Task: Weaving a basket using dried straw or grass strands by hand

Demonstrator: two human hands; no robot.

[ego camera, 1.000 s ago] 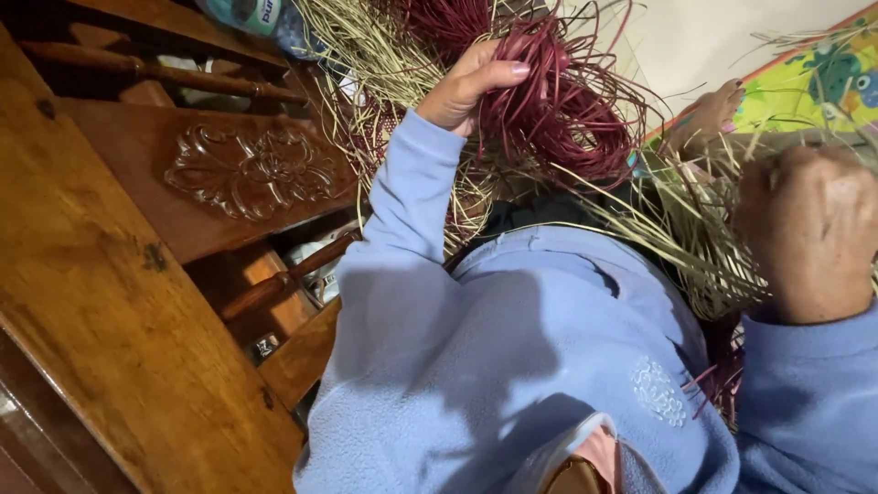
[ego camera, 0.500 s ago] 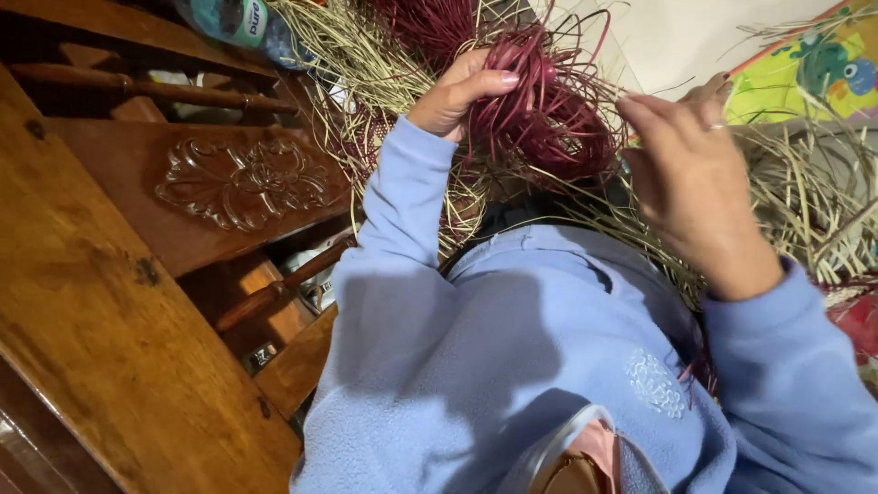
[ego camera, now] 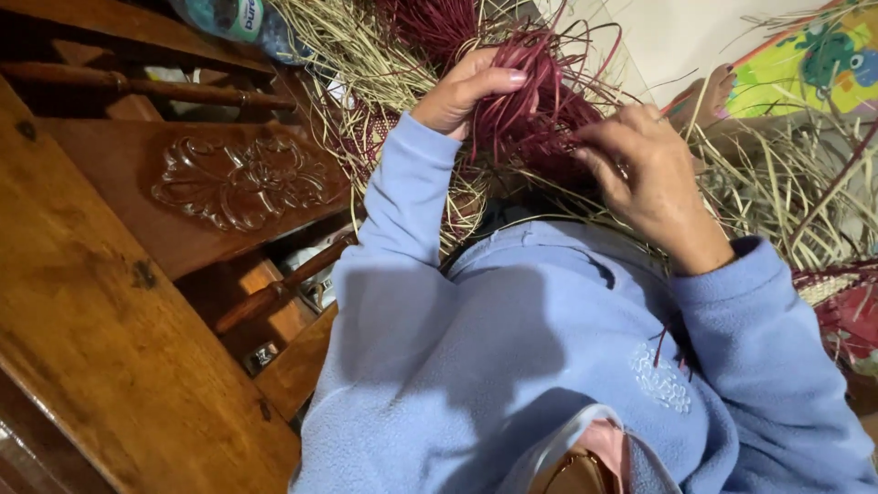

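Observation:
A bundle of dark red straw strands [ego camera: 540,101] lies on a heap of pale dried straw [ego camera: 384,55] in front of me. My left hand [ego camera: 457,87] grips the bundle from the left, fingers curled over its top. On the bundle's right side, my right hand [ego camera: 645,174] pinches a few red strands between its fingertips. Both arms are in light blue fleece sleeves [ego camera: 402,201].
A carved wooden chair back [ego camera: 229,183] and a wooden tabletop [ego camera: 82,329] fill the left. A plastic bottle [ego camera: 229,18] lies at the top left. More pale straw [ego camera: 786,183] and a colourful printed mat [ego camera: 805,64] are on the right, with red woven work [ego camera: 846,311] at the right edge.
My right hand has come in from the right edge to the red bundle and now pinches its strands. My left hand has stayed on the bundle.

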